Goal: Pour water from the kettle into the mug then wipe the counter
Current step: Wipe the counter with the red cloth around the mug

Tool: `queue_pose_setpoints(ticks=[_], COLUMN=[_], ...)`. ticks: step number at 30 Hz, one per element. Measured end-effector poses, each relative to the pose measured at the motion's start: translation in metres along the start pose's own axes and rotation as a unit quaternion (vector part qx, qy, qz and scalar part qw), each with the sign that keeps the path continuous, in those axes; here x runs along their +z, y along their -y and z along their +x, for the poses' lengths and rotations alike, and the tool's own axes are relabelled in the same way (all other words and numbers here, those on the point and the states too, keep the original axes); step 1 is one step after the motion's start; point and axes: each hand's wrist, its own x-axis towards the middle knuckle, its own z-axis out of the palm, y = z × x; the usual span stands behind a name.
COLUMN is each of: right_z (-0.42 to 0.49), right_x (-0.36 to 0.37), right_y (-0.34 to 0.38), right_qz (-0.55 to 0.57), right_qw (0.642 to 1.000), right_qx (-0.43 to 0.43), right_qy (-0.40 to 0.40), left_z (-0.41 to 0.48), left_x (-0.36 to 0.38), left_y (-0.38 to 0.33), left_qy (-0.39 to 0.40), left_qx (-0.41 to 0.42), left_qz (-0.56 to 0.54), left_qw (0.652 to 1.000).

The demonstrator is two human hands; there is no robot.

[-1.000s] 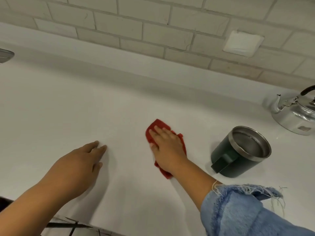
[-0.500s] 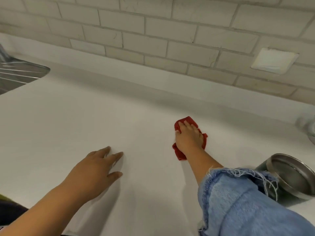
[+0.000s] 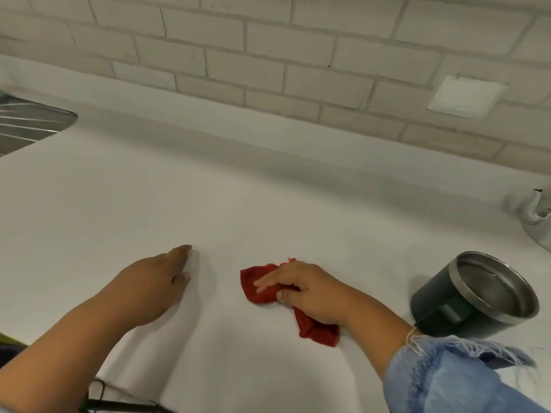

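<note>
My right hand [image 3: 310, 290] presses a crumpled red cloth [image 3: 262, 289] onto the white counter [image 3: 208, 204], fingers curled over it. My left hand [image 3: 152, 286] lies flat on the counter to the left of the cloth, holding nothing. To the right stands a dark mug [image 3: 474, 293] with a steel rim and steel inside; I cannot tell whether it holds water. Only the spout and a sliver of the silver kettle [image 3: 536, 216] show at the right edge.
A steel sink drainer [image 3: 29, 120] sits at the far left. A brick-tile wall [image 3: 268, 55] with a white plate [image 3: 466, 96] rises behind the counter. The counter's front edge runs along the bottom left.
My right hand has dragged the red cloth back toward me across the counter. The view has shifted, so the mug is fully in sight again and the kettle's spout shows.
</note>
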Motion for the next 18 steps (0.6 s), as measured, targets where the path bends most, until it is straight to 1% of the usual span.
queue_pose_setpoints(ticks=[1,2,3,4,5,6,8,11,14,16,18], right_z=[-0.009,-0.015,-0.017,-0.015,-0.012,-0.007,0.003,0.002,-0.027,-0.053,-0.079], right_x=[-0.002,-0.004,-0.005,-0.005,-0.003,0.000,0.012,0.039,0.055,0.051,0.044], right_y=[-0.001,-0.003,-0.009,-0.016,-0.020,-0.022,-0.014,0.010,0.022,0.014,0.000], right_qz=[0.033,0.066,0.063,0.013,-0.056,-0.114,-0.188,-0.250,-0.238,-0.219,-0.206], right_qw=[0.999,0.996,0.993,0.989,0.982,0.976,0.969,0.962,0.960,0.963,0.969], right_qx=[0.028,0.055,0.066,0.060,0.050,0.040,0.027,-0.058,-0.146,-0.157,-0.138], right_qy=[-0.007,-0.031,-0.081,-0.136,-0.171,-0.183,-0.157,-0.091,-0.002,0.008,-0.005], left_z=[0.000,0.000,-0.001,-0.002,-0.003,-0.003,-0.005,-0.007,-0.009,-0.010,-0.012], left_x=[0.000,-0.001,-0.001,0.000,0.000,0.001,0.003,0.009,0.016,0.022,0.025], left_y=[-0.002,-0.003,-0.005,-0.007,-0.008,-0.009,-0.009,-0.009,-0.008,-0.011,-0.020], left_qy=[-0.001,-0.001,-0.003,-0.004,-0.006,-0.008,-0.017,-0.028,-0.016,-0.027,-0.050], left_qx=[0.002,0.005,0.006,0.008,0.010,0.012,0.018,0.030,0.036,0.059,0.082], left_qz=[0.007,0.013,0.017,0.020,0.022,0.026,0.030,0.041,0.030,0.034,0.043], left_qw=[1.000,1.000,1.000,1.000,1.000,1.000,0.999,0.998,0.999,0.997,0.994])
